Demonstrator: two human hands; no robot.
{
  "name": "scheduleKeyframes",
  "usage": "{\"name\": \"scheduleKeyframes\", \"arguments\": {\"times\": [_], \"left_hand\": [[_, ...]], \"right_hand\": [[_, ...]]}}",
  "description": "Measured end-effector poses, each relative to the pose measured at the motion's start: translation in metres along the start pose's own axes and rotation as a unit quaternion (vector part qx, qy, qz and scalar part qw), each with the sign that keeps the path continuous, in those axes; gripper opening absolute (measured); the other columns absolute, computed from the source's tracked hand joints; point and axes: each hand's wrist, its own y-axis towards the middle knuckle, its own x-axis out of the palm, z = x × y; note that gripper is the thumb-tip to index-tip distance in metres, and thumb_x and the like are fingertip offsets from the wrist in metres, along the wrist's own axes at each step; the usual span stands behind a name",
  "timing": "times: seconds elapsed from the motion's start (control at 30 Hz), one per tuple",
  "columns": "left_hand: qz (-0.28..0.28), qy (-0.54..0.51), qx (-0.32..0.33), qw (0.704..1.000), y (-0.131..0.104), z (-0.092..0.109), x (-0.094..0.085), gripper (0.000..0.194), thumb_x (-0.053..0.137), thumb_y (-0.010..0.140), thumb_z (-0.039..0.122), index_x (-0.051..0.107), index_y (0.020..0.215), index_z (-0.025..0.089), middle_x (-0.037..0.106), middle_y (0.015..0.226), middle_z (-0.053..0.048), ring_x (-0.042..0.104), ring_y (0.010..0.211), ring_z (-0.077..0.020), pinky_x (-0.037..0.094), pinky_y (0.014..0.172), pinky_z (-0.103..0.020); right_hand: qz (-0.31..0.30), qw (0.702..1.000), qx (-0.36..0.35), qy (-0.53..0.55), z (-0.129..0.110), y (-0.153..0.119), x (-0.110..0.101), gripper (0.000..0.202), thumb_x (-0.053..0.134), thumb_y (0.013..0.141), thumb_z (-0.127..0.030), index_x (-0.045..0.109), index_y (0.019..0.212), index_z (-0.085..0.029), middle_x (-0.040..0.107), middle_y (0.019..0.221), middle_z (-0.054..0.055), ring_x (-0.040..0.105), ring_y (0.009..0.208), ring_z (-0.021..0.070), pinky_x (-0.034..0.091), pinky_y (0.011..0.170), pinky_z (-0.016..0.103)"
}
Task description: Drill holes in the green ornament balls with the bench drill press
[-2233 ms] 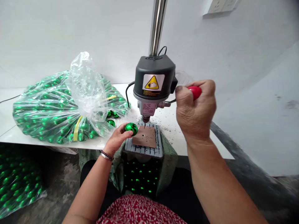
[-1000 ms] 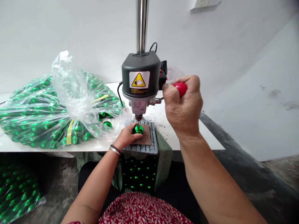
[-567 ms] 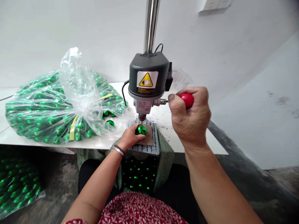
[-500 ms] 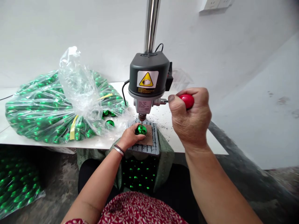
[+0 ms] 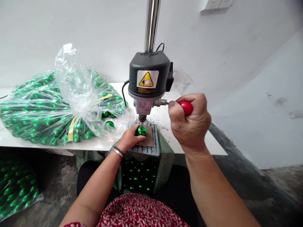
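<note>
Red patterned shirt (image 5: pixel 139 211) nearest, bottom centre. Beyond it, green balls (image 5: pixel 138 178) below the table edge, green cloth (image 5: pixel 165 157) hanging beside them. Right hand (image 5: pixel 190 123) is closed in a fist round the red knob (image 5: pixel 186 108), well apart from the ball, off to its right. Left hand (image 5: pixel 130 137) is part open, thumb and fingers pinching the ball (image 5: pixel 141 130) from its left; ball is green, shiny, at the fingertips, over the brown board (image 5: pixel 149 142). Board lies on the grey base (image 5: pixel 155 148), dark chips around on the white table (image 5: pixel 201 138). Bit (image 5: pixel 142 124) points down at the ball's top; can't tell how deep, if at all. Drill (image 5: pixel 149 75) above. Loose ball (image 5: pixel 109 125) left of the left hand, near the clear bag (image 5: pixel 78 94) full of green balls. Steel pole (image 5: pixel 152 28) behind the drill, socket (image 5: pixel 216 3) on the wall at upper right.
</note>
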Motion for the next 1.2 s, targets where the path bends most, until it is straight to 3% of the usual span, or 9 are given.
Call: {"name": "scheduleKeyframes", "arguments": {"times": [0.47, 0.73, 0.93, 1.03, 1.2], "left_hand": [[0.001, -0.009, -0.024, 1.000, 0.001, -0.003, 0.001, 0.058, 0.082, 0.075, 0.028, 0.071, 0.131, 0.021, 0.079, 0.109, -0.001, 0.071, 0.099, -0.0235, 0.056, 0.095, -0.034], [0.007, -0.003, -0.030, 1.000, 0.002, -0.005, 0.004, 0.058, 0.083, 0.076, 0.027, 0.071, 0.132, 0.019, 0.078, 0.116, -0.005, 0.071, 0.107, -0.0254, 0.054, 0.104, -0.038], [0.020, -0.003, -0.023, 1.000, 0.001, -0.008, 0.006, 0.058, 0.084, 0.075, 0.028, 0.071, 0.131, 0.023, 0.079, 0.115, -0.003, 0.072, 0.106, -0.0262, 0.056, 0.100, -0.036], [0.029, 0.004, -0.028, 0.999, 0.000, -0.008, 0.008, 0.057, 0.084, 0.074, 0.028, 0.072, 0.130, 0.022, 0.079, 0.113, -0.004, 0.073, 0.105, -0.0266, 0.056, 0.098, -0.036], [0.041, -0.016, -0.018, 0.999, -0.004, -0.006, 0.006, 0.052, 0.083, 0.073, 0.023, 0.073, 0.124, 0.021, 0.078, 0.109, -0.002, 0.071, 0.101, -0.0239, 0.056, 0.095, -0.035]], "right_hand": [[0.032, 0.999, 0.031, 0.013, -0.001, -0.023, 0.002, 0.016, 0.057, 0.092, -0.041, 0.053, 0.088, -0.025, 0.062, 0.071, -0.003, 0.055, 0.059, 0.0117, 0.047, 0.060, 0.029], [0.089, 0.996, 0.008, 0.023, 0.010, -0.047, 0.012, 0.013, 0.063, 0.092, -0.036, 0.058, 0.094, -0.024, 0.064, 0.077, -0.003, 0.057, 0.062, 0.0112, 0.046, 0.059, 0.027], [0.083, 0.996, -0.006, 0.039, 0.014, -0.063, 0.014, 0.013, 0.064, 0.091, -0.037, 0.058, 0.093, -0.025, 0.063, 0.076, -0.003, 0.062, 0.064, 0.0135, 0.049, 0.060, 0.029], [0.095, 0.994, 0.001, 0.044, 0.009, -0.050, 0.014, 0.015, 0.063, 0.092, -0.039, 0.057, 0.091, -0.025, 0.064, 0.076, -0.003, 0.060, 0.062, 0.0126, 0.048, 0.059, 0.028], [0.071, 0.994, 0.071, 0.032, 0.003, 0.011, 0.018, 0.026, 0.064, 0.090, -0.049, 0.058, 0.085, -0.025, 0.059, 0.073, -0.003, 0.051, 0.062, 0.0118, 0.044, 0.056, 0.027]]}}
